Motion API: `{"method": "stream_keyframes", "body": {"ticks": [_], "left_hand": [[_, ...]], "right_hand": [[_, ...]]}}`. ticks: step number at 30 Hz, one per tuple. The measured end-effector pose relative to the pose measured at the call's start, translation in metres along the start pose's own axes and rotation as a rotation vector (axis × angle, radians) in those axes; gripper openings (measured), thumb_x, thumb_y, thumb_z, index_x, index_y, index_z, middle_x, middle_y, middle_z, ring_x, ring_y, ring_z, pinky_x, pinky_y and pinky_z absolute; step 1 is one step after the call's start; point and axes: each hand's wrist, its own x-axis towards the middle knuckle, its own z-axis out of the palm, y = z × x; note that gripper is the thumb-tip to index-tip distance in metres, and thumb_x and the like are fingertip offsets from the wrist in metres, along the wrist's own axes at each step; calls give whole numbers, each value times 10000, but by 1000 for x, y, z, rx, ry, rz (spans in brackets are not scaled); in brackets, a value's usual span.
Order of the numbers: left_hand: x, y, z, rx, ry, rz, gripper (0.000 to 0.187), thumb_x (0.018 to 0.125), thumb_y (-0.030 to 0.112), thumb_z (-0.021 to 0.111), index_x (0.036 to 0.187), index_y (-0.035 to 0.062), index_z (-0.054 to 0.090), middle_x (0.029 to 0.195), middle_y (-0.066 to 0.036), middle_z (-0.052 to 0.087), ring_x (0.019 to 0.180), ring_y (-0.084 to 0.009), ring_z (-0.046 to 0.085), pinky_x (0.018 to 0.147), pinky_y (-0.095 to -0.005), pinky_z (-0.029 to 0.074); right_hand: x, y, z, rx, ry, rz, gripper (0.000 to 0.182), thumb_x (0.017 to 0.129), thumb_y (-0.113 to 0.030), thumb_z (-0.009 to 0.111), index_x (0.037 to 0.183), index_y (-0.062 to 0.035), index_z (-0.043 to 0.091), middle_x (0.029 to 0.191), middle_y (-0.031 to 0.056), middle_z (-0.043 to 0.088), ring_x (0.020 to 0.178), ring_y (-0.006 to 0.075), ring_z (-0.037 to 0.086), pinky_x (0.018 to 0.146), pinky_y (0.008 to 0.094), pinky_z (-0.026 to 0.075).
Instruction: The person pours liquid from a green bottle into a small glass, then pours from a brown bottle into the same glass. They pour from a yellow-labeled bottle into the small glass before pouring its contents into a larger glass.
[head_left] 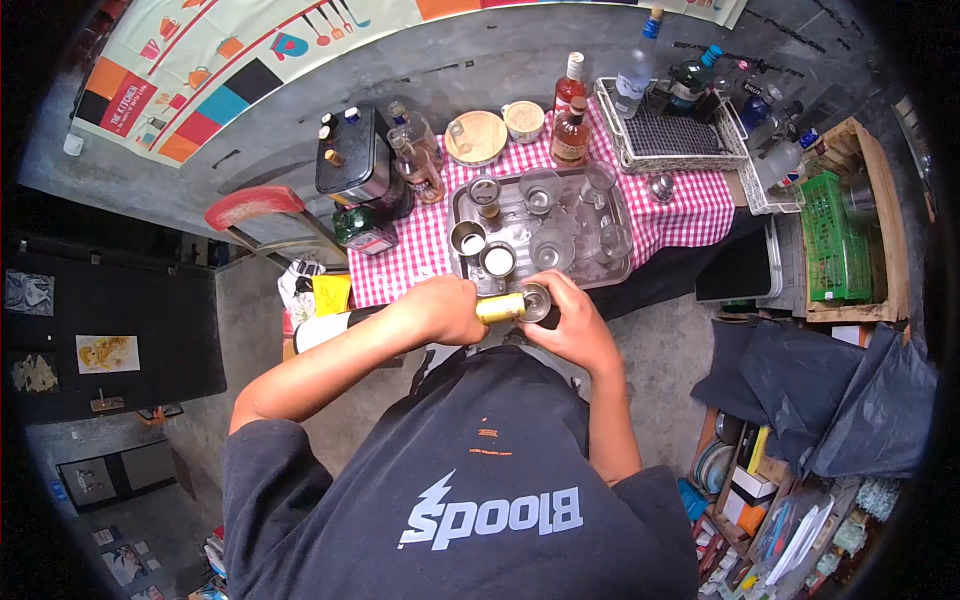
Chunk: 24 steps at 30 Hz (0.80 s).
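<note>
My left hand (448, 308) is wrapped round a yellow can (500, 308), which lies tilted on its side with its top end at the mouth of a glass (536, 301). My right hand (575, 325) holds that glass at the front edge of the metal tray (625, 268). Just beyond my hands, a glass with pale content (497, 260) and another such glass (468, 239) stand on the tray. A jar-like glass (485, 196) and several clear glasses are farther back on it. Whether liquid runs from the can is too small to tell.
Bottles and a dark dispenser (352, 160) stand left of the tray on the checked cloth (690, 210). Behind it are two lidded bowls and two bottles. At the right are a white wire basket (670, 160) with bottles and a green crate (835, 237).
</note>
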Motion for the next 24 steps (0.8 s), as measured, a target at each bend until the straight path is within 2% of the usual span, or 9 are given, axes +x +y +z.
{"method": "stream_keyframes", "body": {"ticks": [12,15,22,24], "left_hand": [[0,-1,1,0,35,-1,485,773,355,678,980,-79,738,984,-301,718,971,-396,723,883,-464,571],[-2,0,-1,-18,55,5,493,773,369,685,968,-81,738,965,-297,720,958,-398,724,876,-467,572],[1,-13,8,-149,144,84,459,748,351,712,909,-78,739,895,-290,717,878,-416,724,825,-478,579],[-1,-17,12,-211,212,112,371,753,313,734,869,-40,746,816,-277,707,820,-406,723,786,-478,568]], "right_hand": [[1,0,0,23,26,-17,507,725,-116,749,1195,-28,581,1094,156,612,1038,354,638,912,403,500],[3,-1,-1,40,27,13,541,683,-74,806,1179,-8,603,1115,136,636,1052,289,655,935,368,511],[4,0,-1,108,56,-1,519,738,-50,827,1205,-22,602,1147,89,632,1074,202,653,923,334,539],[6,-3,-1,125,53,13,510,748,-56,831,1204,-25,604,1145,83,628,1067,192,654,919,334,542]]}}
